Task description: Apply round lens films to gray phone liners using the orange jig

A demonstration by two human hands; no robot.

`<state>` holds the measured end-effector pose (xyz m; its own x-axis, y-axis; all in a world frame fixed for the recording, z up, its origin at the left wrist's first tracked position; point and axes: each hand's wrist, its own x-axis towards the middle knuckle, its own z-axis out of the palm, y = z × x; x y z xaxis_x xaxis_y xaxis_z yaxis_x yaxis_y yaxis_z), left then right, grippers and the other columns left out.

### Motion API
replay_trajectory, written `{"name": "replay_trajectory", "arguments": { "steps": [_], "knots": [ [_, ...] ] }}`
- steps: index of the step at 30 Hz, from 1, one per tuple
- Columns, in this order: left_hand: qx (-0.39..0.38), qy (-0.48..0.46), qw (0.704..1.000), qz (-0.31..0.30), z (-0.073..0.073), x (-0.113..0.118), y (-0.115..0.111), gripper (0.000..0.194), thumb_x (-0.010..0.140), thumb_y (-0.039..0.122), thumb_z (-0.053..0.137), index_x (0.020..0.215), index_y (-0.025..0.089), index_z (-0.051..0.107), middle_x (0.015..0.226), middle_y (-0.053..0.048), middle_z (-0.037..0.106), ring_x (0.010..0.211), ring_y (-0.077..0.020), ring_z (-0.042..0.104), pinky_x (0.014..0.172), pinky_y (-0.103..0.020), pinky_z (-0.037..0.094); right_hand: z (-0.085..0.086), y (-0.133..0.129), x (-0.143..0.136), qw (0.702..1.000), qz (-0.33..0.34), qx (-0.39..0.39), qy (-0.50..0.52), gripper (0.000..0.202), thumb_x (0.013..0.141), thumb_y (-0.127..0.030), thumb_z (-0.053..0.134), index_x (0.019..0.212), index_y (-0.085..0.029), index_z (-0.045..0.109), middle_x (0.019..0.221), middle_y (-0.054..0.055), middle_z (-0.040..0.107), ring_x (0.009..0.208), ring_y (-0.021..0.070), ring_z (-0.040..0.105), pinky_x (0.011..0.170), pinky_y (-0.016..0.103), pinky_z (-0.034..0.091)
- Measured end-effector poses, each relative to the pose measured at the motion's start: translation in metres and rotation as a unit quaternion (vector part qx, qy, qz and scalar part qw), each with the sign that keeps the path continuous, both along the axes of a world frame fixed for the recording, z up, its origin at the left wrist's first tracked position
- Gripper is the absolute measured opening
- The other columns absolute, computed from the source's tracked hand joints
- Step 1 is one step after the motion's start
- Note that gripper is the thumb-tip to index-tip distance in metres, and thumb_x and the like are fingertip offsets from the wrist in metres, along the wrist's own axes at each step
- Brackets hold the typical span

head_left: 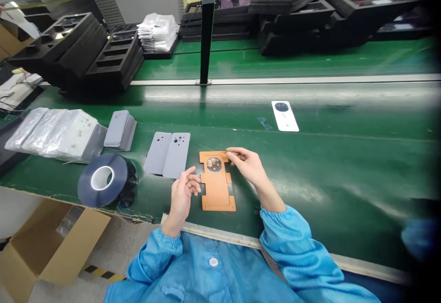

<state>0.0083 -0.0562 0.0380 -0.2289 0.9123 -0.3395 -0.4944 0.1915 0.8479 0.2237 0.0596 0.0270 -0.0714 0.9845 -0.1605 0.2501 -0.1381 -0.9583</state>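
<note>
In front of me on the green bench lies an orange jig plate (217, 184) shaped around a phone back, with a round dark camera ring (214, 164) near its far end. My right hand (247, 163) is at the plate's far right corner, thumb and index finger pinched together. Whatever is between those fingertips is too small to make out. Beside the plate's left edge, my left hand (184, 193) is held with its fingers loosely bent and apart, holding nothing. Two grey phone-back sheets (177, 156) with camera holes lie side by side left of the plate.
Left on the bench are a tape roll (91, 181), a stack of grey sheets (119, 131) and plastic-wrapped packs (58, 133). A white phone back (285, 117) lies far right. Black trays (113, 57) and a dark post (206, 32) stand behind. A cardboard box (44, 243) sits below.
</note>
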Motion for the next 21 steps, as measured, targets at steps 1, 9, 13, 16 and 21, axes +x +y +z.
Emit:
{"name": "replay_trajectory", "arguments": {
  "steps": [1, 9, 13, 16, 21],
  "knots": [
    [-0.001, 0.005, 1.0, -0.019, 0.0, 0.008, -0.003, 0.058, 0.088, 0.066, 0.071, 0.116, 0.015, 0.074, 0.083, -0.006, 0.071, 0.058, -0.0131, 0.06, 0.051, -0.026, 0.042, 0.005, -0.001, -0.003, 1.0, 0.002, -0.004, 0.026, 0.049, 0.083, -0.053, 0.077, 0.115, -0.016, 0.076, 0.093, 0.011, 0.078, 0.076, 0.021, 0.071, 0.076, 0.038, 0.059],
    [-0.056, 0.008, 0.97, -0.235, -0.017, 0.045, -0.035, 0.069, 0.083, 0.078, 0.067, 0.092, 0.011, 0.079, 0.079, -0.013, 0.073, 0.05, -0.0145, 0.06, 0.043, -0.026, 0.036, 0.031, -0.004, -0.014, 0.979, 0.09, -0.008, 0.182, 0.072, 0.074, -0.044, 0.087, 0.137, -0.019, 0.062, 0.123, 0.014, 0.077, 0.107, 0.0276, 0.076, 0.09, 0.041, 0.064],
    [-0.036, 0.116, 0.946, -0.301, -0.01, 0.031, -0.052, 0.061, 0.092, 0.07, 0.062, 0.091, 0.012, 0.079, 0.075, -0.01, 0.072, 0.05, -0.0136, 0.061, 0.044, -0.025, 0.04, 0.038, -0.009, -0.003, 0.978, 0.144, 0.024, 0.15, 0.063, 0.083, -0.033, 0.079, 0.142, -0.02, 0.06, 0.118, 0.011, 0.077, 0.107, 0.0267, 0.075, 0.092, 0.043, 0.064],
    [0.061, 0.282, 0.913, -0.289, -0.003, 0.02, -0.062, 0.041, 0.102, 0.048, 0.058, 0.095, 0.014, 0.079, 0.078, -0.007, 0.073, 0.055, -0.0124, 0.062, 0.052, -0.025, 0.048, 0.038, -0.016, 0.003, 0.979, 0.172, 0.057, 0.092, 0.05, 0.089, -0.029, 0.072, 0.138, -0.02, 0.064, 0.114, 0.008, 0.077, 0.095, 0.0238, 0.075, 0.081, 0.039, 0.065],
    [0.323, 0.503, 0.776, -0.201, -0.006, 0.015, -0.061, 0.013, 0.097, 0.016, 0.064, 0.104, 0.018, 0.076, 0.089, -0.008, 0.077, 0.081, -0.0181, 0.071, 0.075, -0.031, 0.058, 0.033, -0.025, 0.006, 0.973, 0.201, 0.115, -0.001, 0.046, 0.093, -0.022, 0.063, 0.139, -0.022, 0.064, 0.129, 0.008, 0.073, 0.097, 0.0225, 0.073, 0.083, 0.038, 0.064]
  ]
}}
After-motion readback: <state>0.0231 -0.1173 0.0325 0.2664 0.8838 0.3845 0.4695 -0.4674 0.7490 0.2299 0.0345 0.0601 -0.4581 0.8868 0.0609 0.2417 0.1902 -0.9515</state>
